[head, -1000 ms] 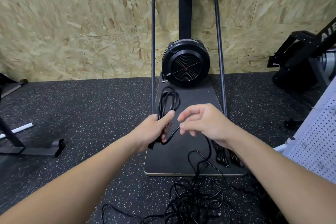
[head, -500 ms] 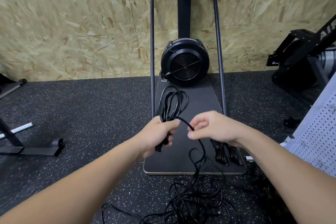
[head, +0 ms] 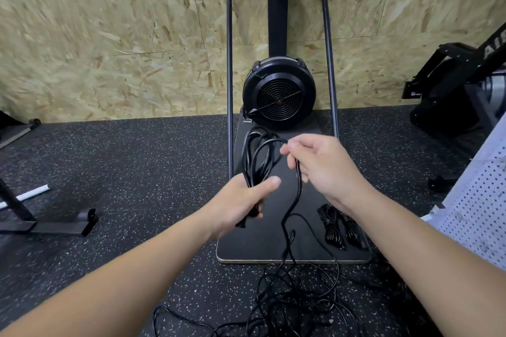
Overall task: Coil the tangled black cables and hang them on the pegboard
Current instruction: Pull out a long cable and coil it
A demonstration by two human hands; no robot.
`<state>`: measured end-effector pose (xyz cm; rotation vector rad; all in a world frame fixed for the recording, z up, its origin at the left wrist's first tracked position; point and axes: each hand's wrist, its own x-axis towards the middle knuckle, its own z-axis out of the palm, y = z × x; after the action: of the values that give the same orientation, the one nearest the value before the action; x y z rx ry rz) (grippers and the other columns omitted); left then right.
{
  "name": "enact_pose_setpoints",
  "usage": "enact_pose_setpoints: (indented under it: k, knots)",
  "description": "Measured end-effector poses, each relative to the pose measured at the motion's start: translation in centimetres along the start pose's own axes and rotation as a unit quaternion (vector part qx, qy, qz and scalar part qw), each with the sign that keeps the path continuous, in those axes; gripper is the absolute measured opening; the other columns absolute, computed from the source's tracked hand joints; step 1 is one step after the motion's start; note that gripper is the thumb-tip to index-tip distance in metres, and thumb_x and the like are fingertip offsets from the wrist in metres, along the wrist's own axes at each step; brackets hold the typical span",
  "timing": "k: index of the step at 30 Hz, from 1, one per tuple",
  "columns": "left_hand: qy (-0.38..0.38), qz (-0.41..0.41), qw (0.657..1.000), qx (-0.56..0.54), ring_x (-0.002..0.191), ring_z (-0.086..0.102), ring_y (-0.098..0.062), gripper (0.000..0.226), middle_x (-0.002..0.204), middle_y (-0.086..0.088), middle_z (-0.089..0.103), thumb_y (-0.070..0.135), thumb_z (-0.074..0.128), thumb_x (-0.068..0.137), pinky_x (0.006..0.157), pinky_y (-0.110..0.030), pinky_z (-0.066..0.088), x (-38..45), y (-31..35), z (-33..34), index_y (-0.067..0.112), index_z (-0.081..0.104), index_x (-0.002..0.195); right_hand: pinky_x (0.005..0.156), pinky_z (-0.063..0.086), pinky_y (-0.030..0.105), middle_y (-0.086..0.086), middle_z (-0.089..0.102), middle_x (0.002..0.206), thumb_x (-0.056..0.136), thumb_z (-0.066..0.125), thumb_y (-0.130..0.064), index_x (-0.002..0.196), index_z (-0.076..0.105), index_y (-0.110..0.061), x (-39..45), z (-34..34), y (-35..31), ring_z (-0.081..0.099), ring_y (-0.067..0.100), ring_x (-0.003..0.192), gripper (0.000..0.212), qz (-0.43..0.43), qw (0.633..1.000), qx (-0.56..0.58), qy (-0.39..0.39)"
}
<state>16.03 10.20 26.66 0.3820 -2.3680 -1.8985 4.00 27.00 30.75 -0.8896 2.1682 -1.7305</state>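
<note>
My left hand grips the base of a partly wound coil of black cable whose loops stand up above my fist. To its right, my right hand pinches the same cable's free strand, which arcs over from the coil and drops down past my palm. That strand runs into a tangled heap of black cable on the floor in front of me. Two bundled black cables lie on the machine's base board under my right wrist. A white pegboard leans at the right edge.
A fan-wheel exercise machine with a black tube frame stands on a dark base board against the chipboard wall. Another black machine is at far right. A metal stand's foot lies on the speckled rubber floor at left.
My right hand has lifted up and away from the left, drawing a new loop of cable over the coil. The coil's loops look larger now.
</note>
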Motion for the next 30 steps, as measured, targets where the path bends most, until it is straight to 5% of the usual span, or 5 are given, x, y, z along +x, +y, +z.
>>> enact_pose_setpoints:
  k: [6, 12, 20, 26, 30]
  knots:
    - [-0.076, 0.059, 0.995, 0.032, 0.064, 0.054, -0.023, 0.035, 0.072, -0.012, 0.057, 0.028, 0.072, 0.106, 0.062, -0.025, 0.05, -1.0, 0.2, 2.7, -0.005, 0.064, 0.095, 0.063, 0.055, 0.038, 0.002, 0.078, 0.077, 0.104, 0.072, -0.026, 0.089, 0.08, -0.016, -0.5, 0.2, -1.6, 0.059, 0.018, 0.052, 0.02, -0.041, 0.997, -0.016, 0.061]
    - [-0.017, 0.058, 0.998, 0.009, 0.063, 0.052, -0.028, 0.038, 0.088, -0.024, 0.075, 0.022, 0.065, 0.111, 0.058, -0.035, 0.051, -0.6, -0.2, 2.5, -0.009, 0.066, 0.088, 0.066, 0.067, 0.035, 0.008, 0.076, 0.091, 0.099, 0.08, -0.018, 0.106, 0.071, -0.011, -0.7, -0.2, -1.3, 0.08, 0.021, 0.068, 0.014, -0.053, 0.99, 0.025, 0.125]
    - [0.033, 0.053, 0.998, -0.006, 0.062, 0.054, -0.029, 0.04, 0.092, -0.032, 0.073, 0.038, 0.066, 0.108, 0.065, -0.041, 0.049, 0.5, -0.3, 0.4, 0.009, 0.073, 0.081, 0.068, 0.066, 0.032, 0.003, 0.074, 0.102, 0.099, 0.054, 0.002, 0.104, 0.07, -0.02, 0.3, -0.1, 2.8, 0.077, 0.013, 0.073, 0.027, 0.023, 0.992, -0.091, 0.086]
    - [0.058, 0.073, 0.992, -0.079, 0.061, 0.052, -0.027, 0.037, 0.1, -0.035, 0.073, 0.033, 0.062, 0.111, 0.063, -0.038, 0.05, 1.1, 0.3, 0.1, 0.016, 0.075, 0.081, 0.12, 0.047, 0.039, -0.008, 0.075, 0.135, 0.101, 0.07, -0.01, 0.141, 0.069, -0.022, -0.6, 2.5, 7.7, 0.067, 0.009, 0.13, 0.042, 0.165, 0.944, -0.081, -0.274]
    - [0.09, 0.078, 0.993, -0.025, 0.061, 0.054, -0.029, 0.04, 0.096, -0.026, 0.078, 0.033, 0.059, 0.112, 0.063, -0.036, 0.045, 1.0, 0.3, -0.5, 0.021, 0.077, 0.079, 0.097, 0.056, 0.03, 0.003, 0.08, 0.111, 0.103, 0.073, -0.023, 0.12, 0.074, -0.016, -1.3, 4.2, 9.0, 0.076, 0.025, 0.114, 0.018, 0.193, 0.941, -0.063, -0.27]
